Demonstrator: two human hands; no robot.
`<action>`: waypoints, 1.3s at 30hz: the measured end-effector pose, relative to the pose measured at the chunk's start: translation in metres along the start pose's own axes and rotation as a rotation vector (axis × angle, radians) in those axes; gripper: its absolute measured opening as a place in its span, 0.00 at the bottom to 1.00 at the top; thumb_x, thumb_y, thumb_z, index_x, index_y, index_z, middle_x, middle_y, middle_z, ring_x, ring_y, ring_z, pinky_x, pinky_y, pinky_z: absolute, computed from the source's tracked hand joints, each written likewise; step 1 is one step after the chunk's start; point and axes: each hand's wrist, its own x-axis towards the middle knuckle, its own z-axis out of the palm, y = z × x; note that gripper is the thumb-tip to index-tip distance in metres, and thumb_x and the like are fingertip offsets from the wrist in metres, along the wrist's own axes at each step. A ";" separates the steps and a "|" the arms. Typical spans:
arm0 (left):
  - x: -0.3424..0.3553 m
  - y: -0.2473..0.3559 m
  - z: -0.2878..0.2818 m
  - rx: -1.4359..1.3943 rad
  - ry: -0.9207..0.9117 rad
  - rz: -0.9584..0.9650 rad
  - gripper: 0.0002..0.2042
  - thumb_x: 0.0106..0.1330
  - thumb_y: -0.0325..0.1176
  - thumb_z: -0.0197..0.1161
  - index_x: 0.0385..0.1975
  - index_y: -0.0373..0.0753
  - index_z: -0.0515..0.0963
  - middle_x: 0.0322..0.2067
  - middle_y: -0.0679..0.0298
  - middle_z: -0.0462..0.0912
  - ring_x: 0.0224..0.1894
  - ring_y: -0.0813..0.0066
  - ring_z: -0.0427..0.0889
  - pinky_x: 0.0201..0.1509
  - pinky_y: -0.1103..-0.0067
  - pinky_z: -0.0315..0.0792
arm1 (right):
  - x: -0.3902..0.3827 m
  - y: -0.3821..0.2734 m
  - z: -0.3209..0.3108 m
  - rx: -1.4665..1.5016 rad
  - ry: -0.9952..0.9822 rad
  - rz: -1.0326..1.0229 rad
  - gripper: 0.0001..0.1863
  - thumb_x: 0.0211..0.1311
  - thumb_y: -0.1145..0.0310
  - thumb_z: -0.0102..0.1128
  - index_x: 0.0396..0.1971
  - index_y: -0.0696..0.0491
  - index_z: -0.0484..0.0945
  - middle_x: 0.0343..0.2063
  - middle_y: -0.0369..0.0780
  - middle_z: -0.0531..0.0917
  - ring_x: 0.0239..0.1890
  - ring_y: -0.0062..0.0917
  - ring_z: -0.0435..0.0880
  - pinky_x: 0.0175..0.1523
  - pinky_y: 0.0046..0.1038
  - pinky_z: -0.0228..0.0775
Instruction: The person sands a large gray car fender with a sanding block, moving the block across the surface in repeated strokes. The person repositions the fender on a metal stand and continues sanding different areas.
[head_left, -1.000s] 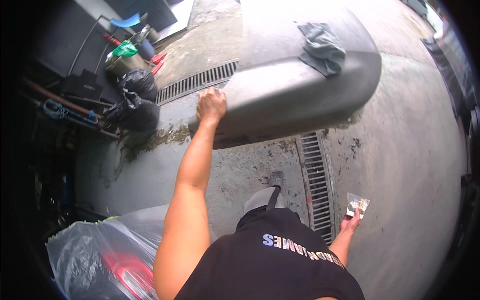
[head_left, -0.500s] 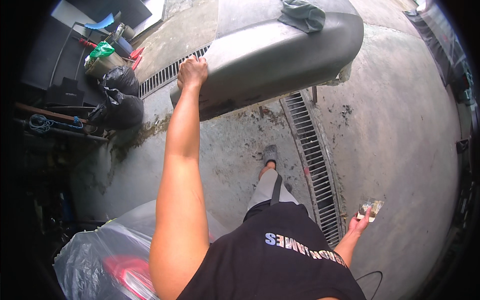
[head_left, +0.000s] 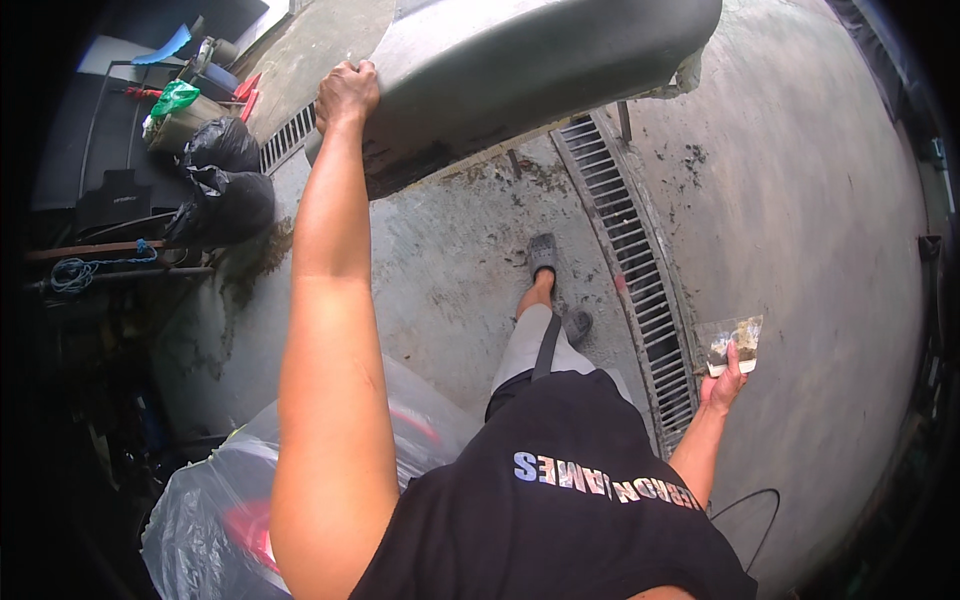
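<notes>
My left hand grips the near left edge of a large grey curved panel, fingers curled over it, arm stretched forward. The panel is cut off by the top of the view and has dark stains along its lower edge; a metal leg shows beneath it. Low at the right, my right hand holds a small clear square piece with white and brown material on it, thumb across it. I cannot make out whether it is a plate or a packet.
Black bags, a bin with green plastic and pipes with blue rope line the left. A drain grate crosses the concrete floor. A clear plastic sheet covers something red at lower left. A cable lies at lower right.
The panel and my left hand sit higher and farther left in the view; the grey cloth on the panel has left it. My right hand has risen in the picture.
</notes>
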 end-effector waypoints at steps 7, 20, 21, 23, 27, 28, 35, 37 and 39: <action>-0.002 0.002 0.000 -0.016 -0.004 -0.007 0.25 0.69 0.51 0.51 0.54 0.42 0.84 0.57 0.45 0.83 0.62 0.46 0.81 0.66 0.57 0.73 | -0.004 -0.007 0.005 0.156 -0.045 0.031 0.27 0.70 0.67 0.68 0.66 0.56 0.72 0.58 0.40 0.81 0.57 0.31 0.81 0.65 0.40 0.74; -0.003 -0.002 -0.004 0.001 0.038 0.013 0.24 0.70 0.50 0.51 0.52 0.41 0.85 0.54 0.45 0.85 0.60 0.46 0.83 0.65 0.58 0.75 | -0.014 0.000 0.053 0.141 -0.127 0.092 0.26 0.65 0.72 0.72 0.62 0.56 0.76 0.55 0.38 0.83 0.54 0.28 0.83 0.59 0.36 0.78; -0.001 -0.004 -0.005 -0.009 0.029 0.015 0.24 0.70 0.50 0.51 0.51 0.41 0.86 0.54 0.45 0.85 0.59 0.46 0.83 0.65 0.59 0.75 | -0.014 0.005 0.061 0.112 -0.149 0.102 0.25 0.65 0.73 0.72 0.61 0.56 0.77 0.54 0.38 0.84 0.53 0.27 0.83 0.59 0.35 0.78; -0.002 0.000 -0.004 -0.035 0.002 0.020 0.24 0.70 0.50 0.51 0.49 0.41 0.87 0.53 0.46 0.86 0.59 0.47 0.83 0.65 0.59 0.75 | -0.021 0.008 0.090 0.022 -0.183 0.079 0.22 0.63 0.75 0.73 0.57 0.57 0.80 0.51 0.37 0.86 0.50 0.24 0.85 0.58 0.30 0.78; -0.006 0.007 -0.004 -0.022 0.035 0.042 0.22 0.71 0.48 0.51 0.45 0.42 0.89 0.50 0.47 0.87 0.55 0.48 0.86 0.63 0.61 0.77 | -0.044 0.030 0.168 -0.146 -0.343 -0.017 0.15 0.63 0.75 0.73 0.49 0.58 0.85 0.44 0.34 0.89 0.43 0.19 0.86 0.52 0.24 0.77; -0.007 0.007 -0.003 -0.037 0.059 0.091 0.21 0.70 0.48 0.52 0.42 0.40 0.89 0.47 0.48 0.88 0.53 0.47 0.87 0.62 0.62 0.78 | -0.053 0.034 0.190 -0.209 -0.389 -0.022 0.13 0.63 0.74 0.73 0.47 0.58 0.86 0.41 0.34 0.89 0.41 0.19 0.86 0.50 0.24 0.77; 0.005 -0.005 0.003 -0.118 0.019 0.163 0.20 0.70 0.43 0.53 0.38 0.33 0.87 0.42 0.41 0.88 0.50 0.43 0.87 0.59 0.59 0.78 | -0.121 0.048 0.335 -0.579 -0.687 -0.016 0.10 0.63 0.68 0.75 0.36 0.58 0.87 0.29 0.30 0.87 0.30 0.14 0.79 0.40 0.22 0.74; 0.018 -0.010 0.013 -0.150 -0.059 0.340 0.19 0.70 0.42 0.53 0.40 0.32 0.86 0.43 0.39 0.87 0.52 0.41 0.86 0.60 0.58 0.76 | -0.137 0.061 0.355 -0.410 -0.671 -0.012 0.10 0.63 0.68 0.75 0.37 0.58 0.86 0.30 0.30 0.86 0.31 0.14 0.78 0.41 0.22 0.74; 0.025 -0.015 -0.002 -0.164 -0.194 0.403 0.20 0.71 0.43 0.55 0.47 0.33 0.85 0.44 0.39 0.87 0.53 0.40 0.85 0.61 0.58 0.75 | -0.149 0.075 0.368 -0.274 -0.651 0.006 0.10 0.63 0.68 0.75 0.38 0.57 0.86 0.31 0.30 0.86 0.32 0.14 0.78 0.42 0.22 0.74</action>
